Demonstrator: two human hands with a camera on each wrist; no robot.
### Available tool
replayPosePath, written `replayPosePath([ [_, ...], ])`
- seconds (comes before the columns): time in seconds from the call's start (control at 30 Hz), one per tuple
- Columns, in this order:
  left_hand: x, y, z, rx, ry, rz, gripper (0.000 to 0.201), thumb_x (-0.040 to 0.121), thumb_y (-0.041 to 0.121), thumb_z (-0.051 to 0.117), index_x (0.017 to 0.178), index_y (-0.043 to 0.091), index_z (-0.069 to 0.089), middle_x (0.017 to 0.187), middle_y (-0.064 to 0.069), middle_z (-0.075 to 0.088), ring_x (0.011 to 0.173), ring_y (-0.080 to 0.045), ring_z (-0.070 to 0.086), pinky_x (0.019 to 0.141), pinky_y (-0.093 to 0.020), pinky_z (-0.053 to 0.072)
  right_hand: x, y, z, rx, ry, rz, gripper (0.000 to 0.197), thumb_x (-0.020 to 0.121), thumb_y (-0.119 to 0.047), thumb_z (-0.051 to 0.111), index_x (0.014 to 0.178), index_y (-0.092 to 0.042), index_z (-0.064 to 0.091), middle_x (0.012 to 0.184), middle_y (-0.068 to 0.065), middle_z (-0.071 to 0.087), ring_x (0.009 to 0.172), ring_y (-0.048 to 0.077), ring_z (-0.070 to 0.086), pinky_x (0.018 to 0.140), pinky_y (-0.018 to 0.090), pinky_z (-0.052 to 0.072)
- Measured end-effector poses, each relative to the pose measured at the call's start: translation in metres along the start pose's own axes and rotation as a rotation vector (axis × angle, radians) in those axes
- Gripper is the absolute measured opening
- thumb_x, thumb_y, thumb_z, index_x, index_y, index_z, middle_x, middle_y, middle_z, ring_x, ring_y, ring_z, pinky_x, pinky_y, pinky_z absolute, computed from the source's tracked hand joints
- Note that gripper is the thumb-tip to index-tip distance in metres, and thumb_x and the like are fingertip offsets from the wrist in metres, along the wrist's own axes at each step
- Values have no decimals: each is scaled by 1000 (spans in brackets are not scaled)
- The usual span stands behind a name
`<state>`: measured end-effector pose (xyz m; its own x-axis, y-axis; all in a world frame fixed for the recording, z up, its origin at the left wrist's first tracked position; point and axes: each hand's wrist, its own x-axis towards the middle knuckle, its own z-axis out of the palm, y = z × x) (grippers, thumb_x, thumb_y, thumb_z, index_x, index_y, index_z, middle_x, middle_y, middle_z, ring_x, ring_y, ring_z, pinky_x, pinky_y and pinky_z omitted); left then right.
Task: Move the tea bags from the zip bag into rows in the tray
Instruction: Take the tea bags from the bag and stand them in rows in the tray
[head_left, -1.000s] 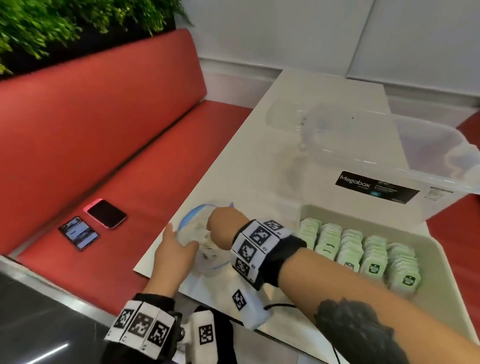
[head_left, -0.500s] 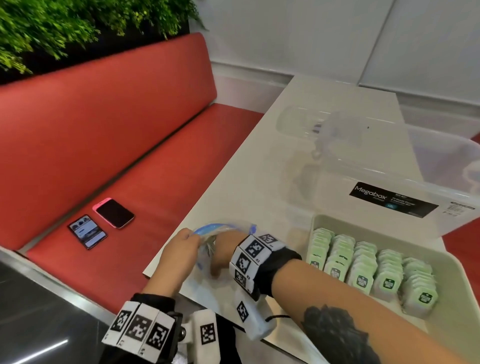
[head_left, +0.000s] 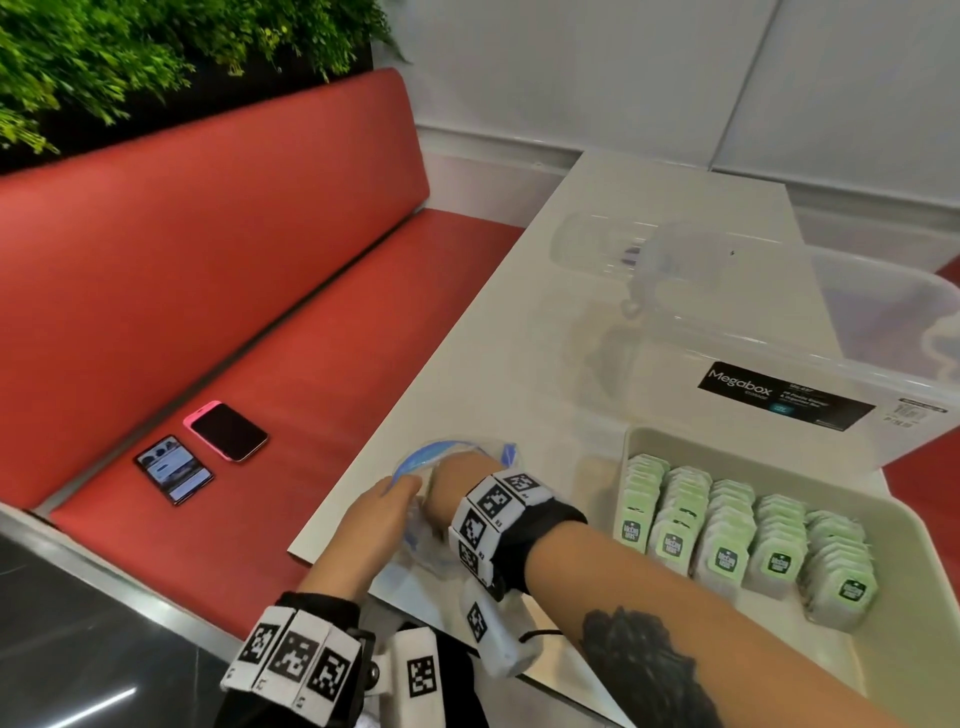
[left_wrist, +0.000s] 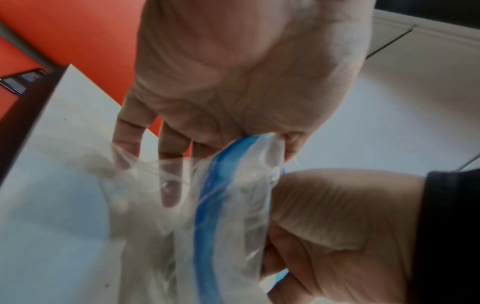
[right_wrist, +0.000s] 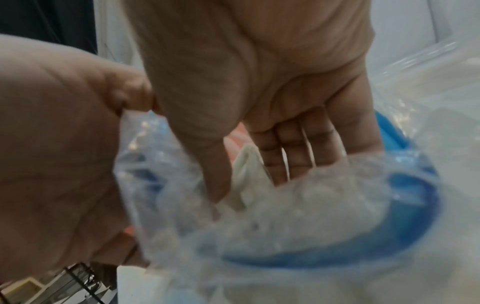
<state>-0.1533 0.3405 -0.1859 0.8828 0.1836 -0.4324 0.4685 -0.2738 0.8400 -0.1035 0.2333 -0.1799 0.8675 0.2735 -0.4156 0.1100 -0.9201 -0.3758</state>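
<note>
A clear zip bag (head_left: 452, 449) with a blue zip strip (left_wrist: 207, 205) lies at the white table's near left corner. My left hand (head_left: 400, 493) pinches the bag's rim between thumb and fingers (left_wrist: 168, 174) and holds the mouth open. My right hand (head_left: 449, 480) reaches into the bag, its fingertips hidden in the head view. In the right wrist view its thumb and fingers (right_wrist: 283, 162) close round a white tea bag (right_wrist: 248, 164). The beige tray (head_left: 919, 530) on the right holds several rows of green-labelled tea bags (head_left: 727, 545).
A clear Megabox container (head_left: 831, 358) stands right behind the tray. Two phones (head_left: 228, 431) (head_left: 174, 470) lie on the red bench (head_left: 260, 312) to the left. The table's left edge (head_left: 363, 431) runs next to the bag. Plants hang above the bench back.
My left hand has gone from resting beside the bag to pinching its rim. My right hand has stayed inside the bag and reaches a little deeper.
</note>
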Motion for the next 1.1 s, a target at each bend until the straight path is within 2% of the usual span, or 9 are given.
replayPosePath([
  [0.13, 4, -2, 2, 37, -2, 29, 30, 94, 35, 41, 103, 15, 62, 99, -4, 65, 93, -25, 59, 90, -39, 44, -3, -1, -6, -1, -34, 47, 40, 87, -28, 56, 121, -6, 56, 124, 15, 56, 115, 33, 54, 88, 37, 45],
  [0.23, 7, -1, 2, 111, 100, 48, 38, 94, 32, 37, 101, 1, 59, 95, -11, 60, 87, -29, 55, 74, -34, 41, -5, -3, -13, 2, -113, 87, 42, 92, -28, 53, 128, -7, 52, 115, 13, 58, 98, 22, 57, 95, 34, 42],
  [0.37, 10, 6, 2, 229, 188, 94, 30, 97, 23, 33, 93, 3, 55, 88, -12, 56, 84, -28, 49, 68, -34, 34, -15, -4, -33, 13, -59, 25, 30, 92, -25, 54, 64, -15, 48, 67, 2, 47, 61, 16, 43, 56, 24, 38],
  [0.53, 16, 8, 3, 264, 222, 125, 28, 95, 17, 31, 95, 3, 56, 84, -12, 55, 81, -29, 48, 68, -34, 33, -25, 10, -39, 205, 25, 3, 44, 83, -29, 68, 54, -13, 38, 58, 1, 39, 64, 20, 42, 47, 24, 28],
  [0.73, 6, 22, 6, 139, 158, 195, 21, 91, 15, 41, 74, 26, 45, 82, -3, 49, 77, -23, 45, 71, -34, 36, -27, 27, -48, 560, 155, -72, 21, 75, -20, 76, 86, -4, 69, 75, 5, 61, 70, 18, 54, 68, 33, 46],
  [0.8, 4, 25, 5, 58, 117, 187, 10, 87, 23, 47, 90, 25, 56, 101, -4, 55, 96, -23, 50, 86, -36, 38, -28, 29, -55, 639, 186, -64, 25, 75, -20, 76, 86, 0, 66, 73, 7, 57, 67, 19, 52, 68, 38, 49],
  [0.9, 3, 26, 4, -50, 278, 315, 43, 92, 18, 49, 136, 19, 45, 139, 3, 45, 129, -13, 40, 104, -28, 30, -29, 34, -64, 760, 204, -85, 22, 77, -17, 75, 87, -1, 66, 83, 15, 66, 74, 28, 63, 75, 46, 57],
  [1.0, -12, 42, 8, -210, 440, 608, 45, 92, 20, 49, 136, 21, 43, 139, 10, 44, 129, -3, 39, 105, -23, 29, -35, 35, -70, 885, 212, -126, 12, 78, -12, 74, 87, -8, 66, 93, 21, 69, 87, 36, 68, 78, 50, 57],
  [1.1, -24, 58, 14, -412, 255, 565, 40, 94, 29, 52, 133, 23, 45, 134, 8, 51, 124, -7, 48, 102, -30, 39, -44, 32, -76, 993, 184, -188, 21, 80, -6, 72, 98, 1, 65, 98, 27, 67, 84, 34, 67, 81, 48, 56],
])
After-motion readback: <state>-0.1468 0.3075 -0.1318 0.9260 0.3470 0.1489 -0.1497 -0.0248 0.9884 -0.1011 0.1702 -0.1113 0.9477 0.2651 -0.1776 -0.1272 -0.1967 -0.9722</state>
